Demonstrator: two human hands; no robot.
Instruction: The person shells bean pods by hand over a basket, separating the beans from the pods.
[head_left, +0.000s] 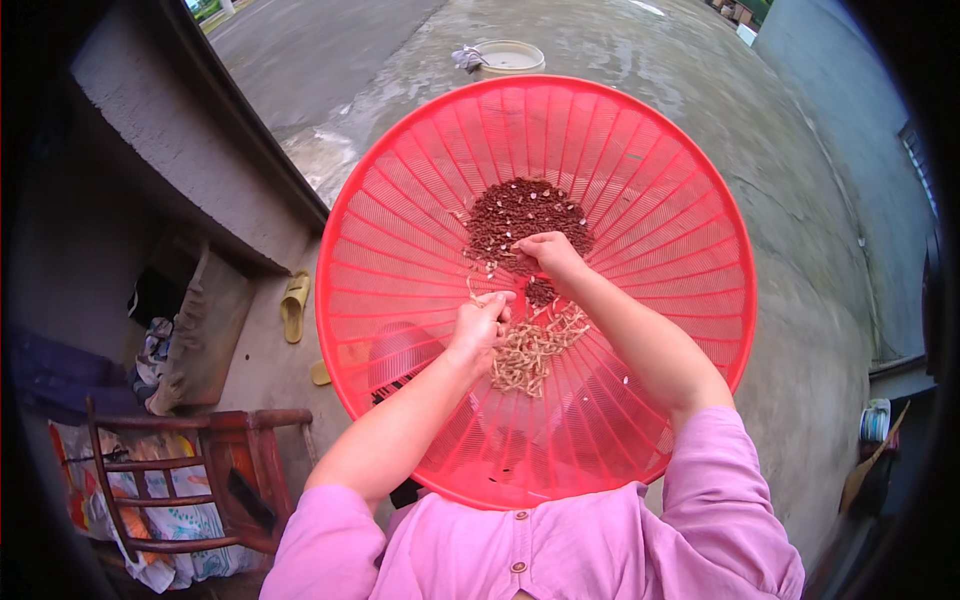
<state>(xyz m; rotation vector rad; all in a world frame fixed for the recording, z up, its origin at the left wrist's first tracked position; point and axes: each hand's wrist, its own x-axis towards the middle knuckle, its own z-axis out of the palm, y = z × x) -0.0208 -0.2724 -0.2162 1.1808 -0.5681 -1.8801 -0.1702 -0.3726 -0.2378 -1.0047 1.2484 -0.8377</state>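
A wide red plastic mesh basket (660, 217) lies before me, across my lap. On its far side is a heap of dark reddish-brown seeds (525, 206) with scattered pale ones among them. Nearer to me lies a tangle of dry tan pods (525, 356). My left hand (482, 319), left of the pods, grips a thin dry pod (471, 287) that sticks up past its fingers. Over the near edge of the heap, my right hand (551, 255) has its fingertips pinched together; whether they hold anything is too small to tell. A small clump of seeds (540, 291) shows below it.
Beyond the basket stands a pale bucket (510, 56) with a cloth on its rim. A yellow slipper (295, 306) lies on the concrete floor to the left, near a wooden chair (255, 472) with bags behind it. A blue-grey wall (847, 150) runs along the right.
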